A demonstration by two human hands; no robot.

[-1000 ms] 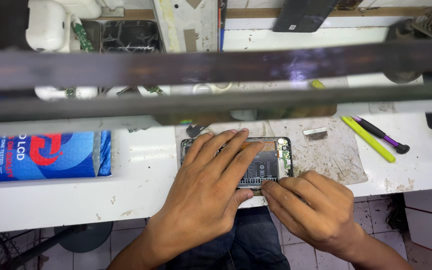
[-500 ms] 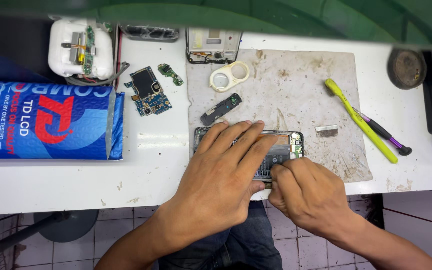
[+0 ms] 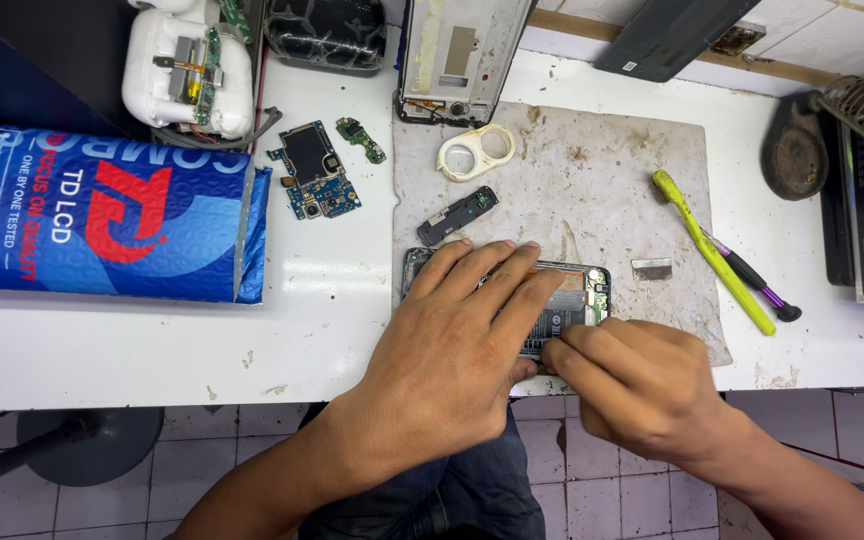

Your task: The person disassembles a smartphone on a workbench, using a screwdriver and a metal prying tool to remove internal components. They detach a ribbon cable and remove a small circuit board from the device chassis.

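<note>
Tweezers (image 3: pixel 712 250) (yellow) lie beside opened phone (image 3: pixel 592 295); left hand (image 3: pixel 452 350) presses it flat, right hand (image 3: pixel 632 385) pinches its edge.

left hand (image 3: pixel 452 350) flat, right hand (image 3: pixel 632 385) curled

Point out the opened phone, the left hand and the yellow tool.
opened phone (image 3: pixel 592 292), head view, on its exposed right end
left hand (image 3: pixel 447 345), head view, on the back of the hand
yellow tool (image 3: pixel 712 252), head view, on mid-shaft
</note>
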